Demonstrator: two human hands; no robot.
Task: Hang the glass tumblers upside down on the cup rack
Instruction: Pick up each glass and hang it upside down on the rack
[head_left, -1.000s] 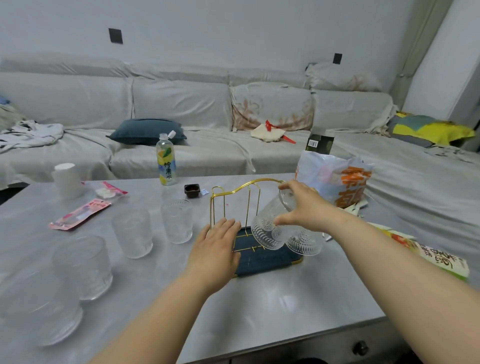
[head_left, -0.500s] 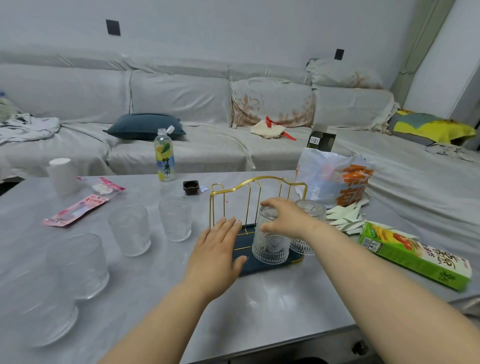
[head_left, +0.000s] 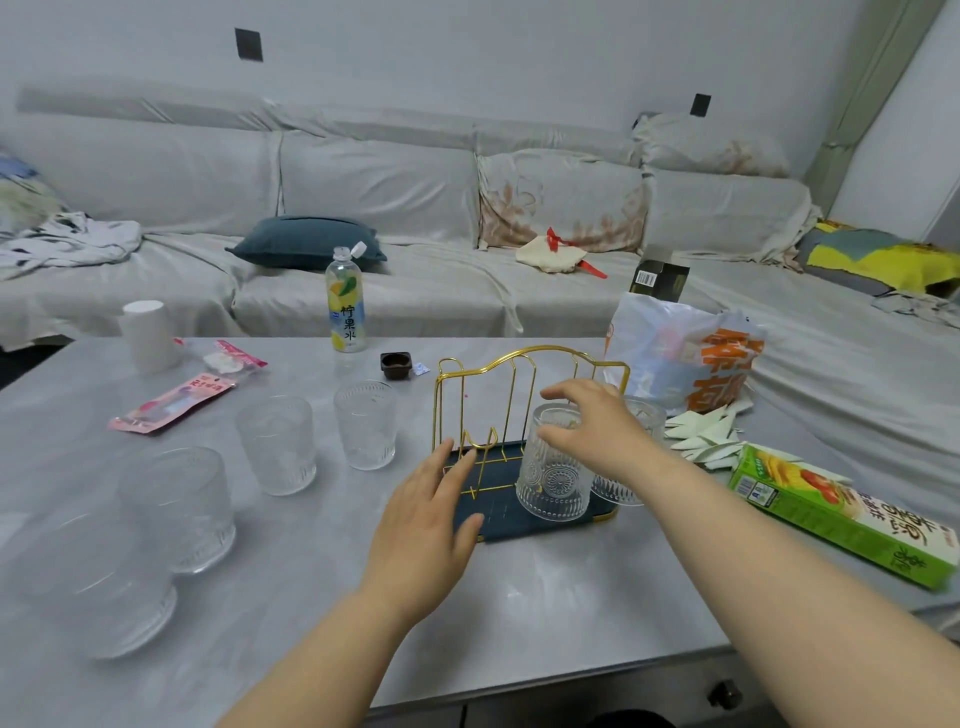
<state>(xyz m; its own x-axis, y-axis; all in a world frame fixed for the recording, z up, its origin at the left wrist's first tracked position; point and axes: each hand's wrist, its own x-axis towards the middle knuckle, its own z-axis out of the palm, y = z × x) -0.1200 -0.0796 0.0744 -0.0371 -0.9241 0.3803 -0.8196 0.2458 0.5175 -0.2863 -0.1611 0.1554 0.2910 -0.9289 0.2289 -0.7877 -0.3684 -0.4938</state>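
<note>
The cup rack has a gold wire frame (head_left: 519, 358) over a dark blue tray (head_left: 498, 519) and stands mid-table. One patterned glass tumbler (head_left: 553, 478) stands upside down on the tray's right side. A second tumbler (head_left: 631, 467) sits behind it, partly hidden by my right arm. My right hand (head_left: 587, 426) hovers at the front tumbler's top with fingers spread and no grip. My left hand (head_left: 431, 514) lies flat on the tray's left front edge, holding nothing. Several loose tumblers stand upright to the left, among them one (head_left: 366, 423) nearest the rack and another (head_left: 276, 444).
A drink bottle (head_left: 345, 301), a small dark dish (head_left: 396, 364), a white paper cup (head_left: 148, 335) and pink packets (head_left: 171, 402) sit at the back left. A plastic bag (head_left: 685, 358), white paper pieces (head_left: 701, 431) and a green carton (head_left: 831, 514) crowd the right. A sofa lies behind.
My right hand turned the tumbler from tilted to upside down on the rack, then loosened its fingers from it. My left hand stayed on the tray.
</note>
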